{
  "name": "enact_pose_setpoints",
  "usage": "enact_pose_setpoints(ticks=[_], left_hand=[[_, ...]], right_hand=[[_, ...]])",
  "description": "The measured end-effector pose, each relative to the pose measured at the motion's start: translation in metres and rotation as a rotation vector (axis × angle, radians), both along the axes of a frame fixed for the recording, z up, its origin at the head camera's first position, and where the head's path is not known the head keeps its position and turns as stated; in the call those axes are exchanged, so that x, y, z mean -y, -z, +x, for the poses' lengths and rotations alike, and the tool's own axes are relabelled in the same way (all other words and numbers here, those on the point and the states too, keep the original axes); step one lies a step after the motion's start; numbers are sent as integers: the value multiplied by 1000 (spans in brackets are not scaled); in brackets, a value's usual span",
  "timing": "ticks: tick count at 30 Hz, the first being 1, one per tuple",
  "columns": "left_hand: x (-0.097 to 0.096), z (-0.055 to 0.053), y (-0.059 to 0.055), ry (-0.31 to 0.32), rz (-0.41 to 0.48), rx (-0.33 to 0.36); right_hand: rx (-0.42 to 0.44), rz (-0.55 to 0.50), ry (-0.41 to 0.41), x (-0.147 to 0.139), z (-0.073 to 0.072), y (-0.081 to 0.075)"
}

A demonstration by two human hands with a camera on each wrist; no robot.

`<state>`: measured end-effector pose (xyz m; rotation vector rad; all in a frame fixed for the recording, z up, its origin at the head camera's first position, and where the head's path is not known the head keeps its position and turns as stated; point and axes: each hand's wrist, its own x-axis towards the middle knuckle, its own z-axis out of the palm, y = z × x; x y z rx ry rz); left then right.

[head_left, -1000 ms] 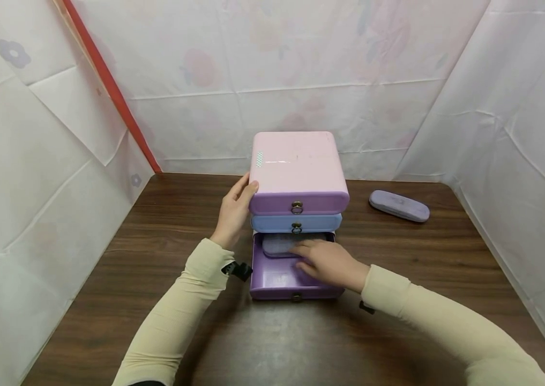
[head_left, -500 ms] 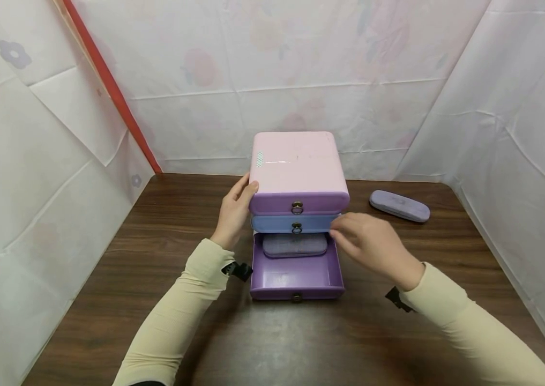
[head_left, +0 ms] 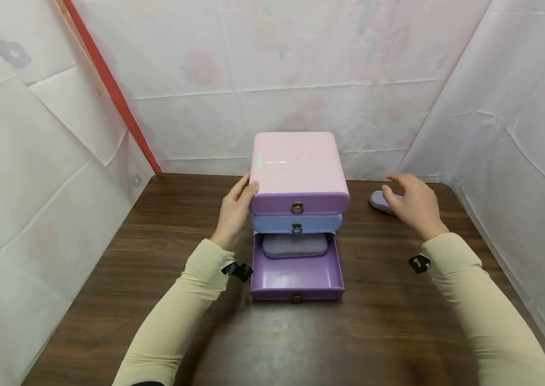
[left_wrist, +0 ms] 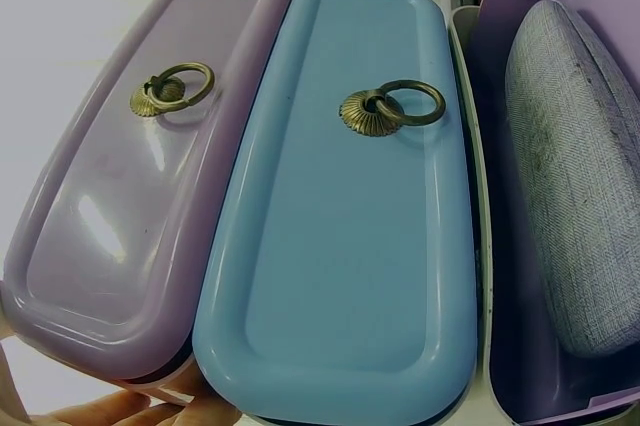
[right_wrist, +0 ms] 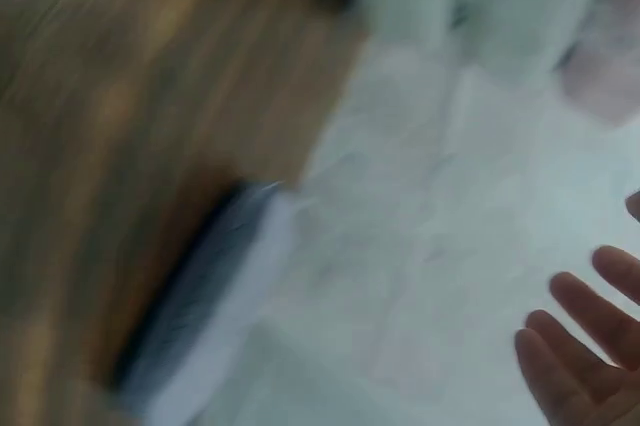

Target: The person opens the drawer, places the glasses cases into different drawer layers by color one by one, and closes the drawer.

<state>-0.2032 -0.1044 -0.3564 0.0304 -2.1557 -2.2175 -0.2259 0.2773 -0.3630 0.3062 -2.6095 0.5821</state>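
My left hand (head_left: 233, 214) rests against the left side of a small drawer cabinet (head_left: 296, 161) with a pink top, its thumb at the front corner. Of the cabinet's drawers, the purple upper one (left_wrist: 130, 176) and blue middle one (left_wrist: 340, 206) are closed. The purple bottom drawer (head_left: 284, 276) is pulled out. Inside it, toward the back, lies a grey-purple glasses case (head_left: 295, 245). At the right, my right hand (head_left: 417, 206) hovers with fingers spread over a second glasses case (right_wrist: 205, 311), hiding most of it in the head view. The right wrist view is blurred.
Everything stands on a dark wooden table (head_left: 171, 214). Pale printed sheeting (head_left: 195, 118) rises behind and on both sides, with a red strip (head_left: 113, 91) along the left corner. Brass ring pulls (left_wrist: 395, 106) stick out from the drawer fronts.
My right hand has left the case in the bottom drawer and moved right and away from me to above the second case. The left hand and cabinet have stayed put.
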Motion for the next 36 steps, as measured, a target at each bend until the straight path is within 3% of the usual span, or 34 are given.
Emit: enact_pose_setpoints(ticks=[8,13,26,32,36], left_hand=[[-2,0,0,0,-3,-4],[-2,2,1,2,-3,-5],[-3,3,1,7,-25,-3],[-3,3,0,7,-22,-5],[-2,3,1,4,-15,0]], right_hand=[[105,-5,115,-30,-31,29],[243,27,127,-44,-41,48],[510,118,162,-65,-54,90],[593,137,191,-65,-52,94],[601,146,200,-61,-52,95]])
